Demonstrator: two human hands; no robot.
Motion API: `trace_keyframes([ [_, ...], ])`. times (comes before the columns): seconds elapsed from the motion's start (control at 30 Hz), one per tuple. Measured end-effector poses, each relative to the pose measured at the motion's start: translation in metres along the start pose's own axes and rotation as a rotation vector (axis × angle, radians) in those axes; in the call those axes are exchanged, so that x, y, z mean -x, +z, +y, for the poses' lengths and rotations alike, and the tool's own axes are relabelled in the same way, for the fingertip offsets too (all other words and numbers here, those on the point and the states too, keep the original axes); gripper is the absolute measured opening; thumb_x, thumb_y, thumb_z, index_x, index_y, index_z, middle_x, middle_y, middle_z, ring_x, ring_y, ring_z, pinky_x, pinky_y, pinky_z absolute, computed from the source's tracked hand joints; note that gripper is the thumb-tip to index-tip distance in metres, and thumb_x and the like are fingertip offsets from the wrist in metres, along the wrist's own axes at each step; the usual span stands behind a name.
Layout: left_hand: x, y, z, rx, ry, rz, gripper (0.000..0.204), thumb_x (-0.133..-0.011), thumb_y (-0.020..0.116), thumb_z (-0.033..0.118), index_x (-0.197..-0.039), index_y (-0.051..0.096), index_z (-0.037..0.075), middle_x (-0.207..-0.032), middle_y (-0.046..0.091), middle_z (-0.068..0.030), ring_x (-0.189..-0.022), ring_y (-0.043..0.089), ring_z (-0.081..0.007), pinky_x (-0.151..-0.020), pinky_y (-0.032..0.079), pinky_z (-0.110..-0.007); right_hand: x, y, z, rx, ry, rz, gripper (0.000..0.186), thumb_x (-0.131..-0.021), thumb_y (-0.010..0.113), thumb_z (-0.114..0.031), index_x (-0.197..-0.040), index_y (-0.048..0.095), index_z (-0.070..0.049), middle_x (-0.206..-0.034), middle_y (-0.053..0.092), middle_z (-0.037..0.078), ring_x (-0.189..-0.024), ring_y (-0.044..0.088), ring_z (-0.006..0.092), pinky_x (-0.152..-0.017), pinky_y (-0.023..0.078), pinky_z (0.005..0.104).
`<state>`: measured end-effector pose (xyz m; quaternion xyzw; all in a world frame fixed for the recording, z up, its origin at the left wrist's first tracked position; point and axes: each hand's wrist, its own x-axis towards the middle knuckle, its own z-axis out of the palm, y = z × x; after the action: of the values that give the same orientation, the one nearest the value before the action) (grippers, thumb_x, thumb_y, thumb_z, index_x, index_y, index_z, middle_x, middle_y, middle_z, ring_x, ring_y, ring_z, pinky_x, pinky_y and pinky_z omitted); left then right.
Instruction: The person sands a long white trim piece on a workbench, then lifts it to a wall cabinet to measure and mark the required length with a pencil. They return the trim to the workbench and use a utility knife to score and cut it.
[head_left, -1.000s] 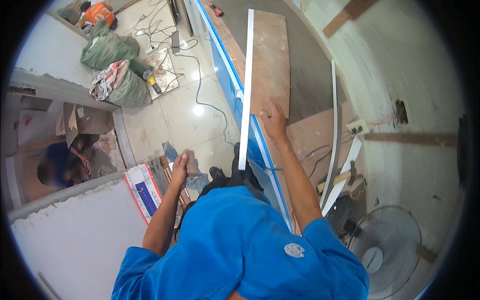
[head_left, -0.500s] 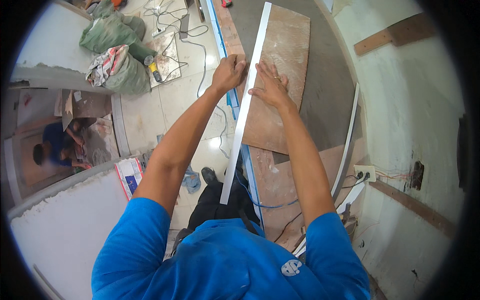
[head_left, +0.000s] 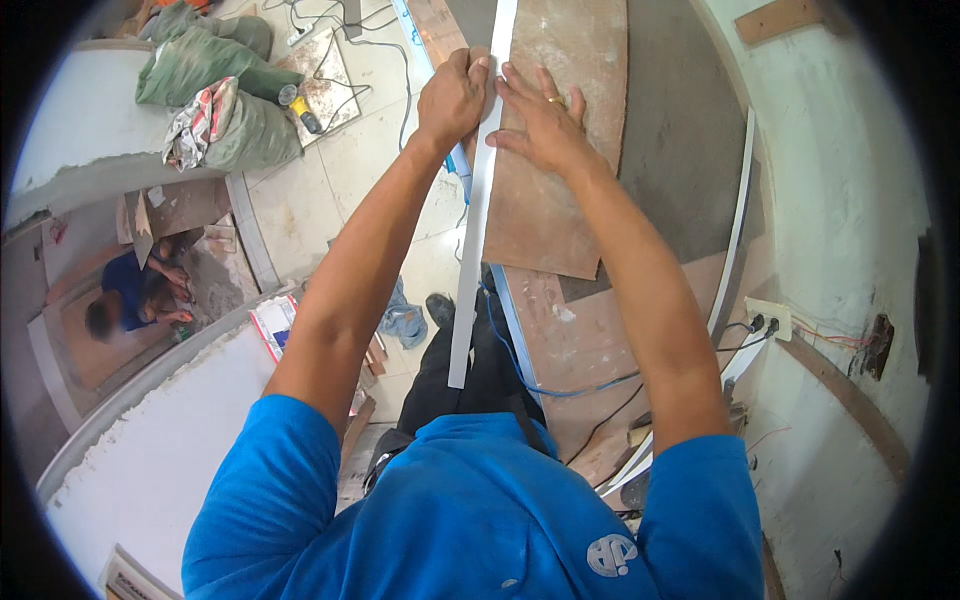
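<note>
A long white strip [head_left: 474, 230] lies along the left edge of a brown board [head_left: 560, 195], its near end jutting out over my legs. My left hand [head_left: 455, 98] is closed beside the strip's left edge, fingertips curled against it; whatever they may pinch is hidden. My right hand [head_left: 548, 120], a ring on one finger, lies with fingers spread across the board, the tips and thumb touching the strip. The board rests on a broad brown work surface [head_left: 560, 325].
At the right wall, plugs sit in a white socket [head_left: 768, 318]; a blue cord [head_left: 570, 392] crosses the work surface. On the tiled floor lie green sacks [head_left: 250, 130], a yellow-and-black power tool [head_left: 300, 108] and cables. Another person [head_left: 130, 295] crouches at far left.
The view has shifted, bringing the right wall's socket higher in the picture. Both hands have moved slightly farther away along the strip, keeping the same posture.
</note>
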<state>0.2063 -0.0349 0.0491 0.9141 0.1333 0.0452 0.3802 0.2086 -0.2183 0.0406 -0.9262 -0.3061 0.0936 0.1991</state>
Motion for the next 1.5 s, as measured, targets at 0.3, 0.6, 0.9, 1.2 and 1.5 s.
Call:
trace_keyframes([
  [0.3, -0.002, -0.013, 0.005, -0.094, 0.041, -0.069, 0.046, -0.109, 0.048, 0.04, -0.124, 0.063, -0.001, -0.107, 0.072, -0.0308, -0.104, 0.068, -0.0504, -0.089, 0.054, -0.054, -0.003, -0.008, -0.008, 0.036, 0.035, -0.026, 0.091, -0.085, 0.082, -0.052, -0.162, 0.044, -0.021, -0.177, 0.025, -0.002, -0.163, 0.016, 0.0348, -0.125, 0.011, 0.0722],
  [0.6, 0.044, -0.005, -0.014, -0.044, 0.095, -0.061, 0.044, -0.107, 0.054, 0.042, -0.116, 0.064, 0.0, -0.101, 0.071, -0.0314, -0.1, 0.069, -0.05, -0.087, 0.054, -0.055, -0.01, -0.021, -0.02, 0.109, 0.13, -0.134, 0.087, -0.085, 0.083, -0.044, -0.159, 0.047, -0.018, -0.176, 0.027, 0.001, -0.162, 0.019, 0.0364, -0.119, 0.021, 0.0794],
  [0.9, 0.06, -0.002, -0.016, -0.052, 0.106, -0.034, 0.045, -0.107, 0.052, 0.043, -0.112, 0.064, 0.0, -0.1, 0.072, -0.0312, -0.099, 0.069, -0.0503, -0.083, 0.054, -0.056, -0.019, -0.006, -0.019, 0.149, 0.197, -0.132, 0.092, -0.082, 0.086, -0.044, -0.161, 0.046, -0.018, -0.177, 0.023, -0.001, -0.162, 0.019, 0.0376, -0.116, 0.025, 0.0833],
  [1.2, 0.062, -0.008, -0.013, -0.048, 0.031, -0.094, 0.044, -0.107, 0.054, 0.038, -0.122, 0.064, -0.001, -0.111, 0.072, -0.0317, -0.105, 0.068, -0.0501, -0.09, 0.053, -0.056, -0.013, -0.015, -0.035, 0.161, 0.226, -0.14, 0.085, -0.09, 0.08, -0.041, -0.162, 0.04, -0.02, -0.177, 0.023, -0.002, -0.163, 0.018, 0.0353, -0.119, 0.022, 0.0814],
  [1.5, 0.037, -0.022, -0.006, -0.02, 0.083, -0.065, 0.043, -0.107, 0.054, 0.037, -0.119, 0.065, -0.002, -0.105, 0.072, -0.0326, -0.102, 0.068, -0.0507, -0.086, 0.053, -0.055, -0.014, -0.018, -0.043, 0.156, 0.187, -0.154, 0.085, -0.092, 0.078, -0.042, -0.164, 0.038, -0.02, -0.177, 0.021, -0.001, -0.163, 0.017, 0.0359, -0.118, 0.02, 0.0838],
])
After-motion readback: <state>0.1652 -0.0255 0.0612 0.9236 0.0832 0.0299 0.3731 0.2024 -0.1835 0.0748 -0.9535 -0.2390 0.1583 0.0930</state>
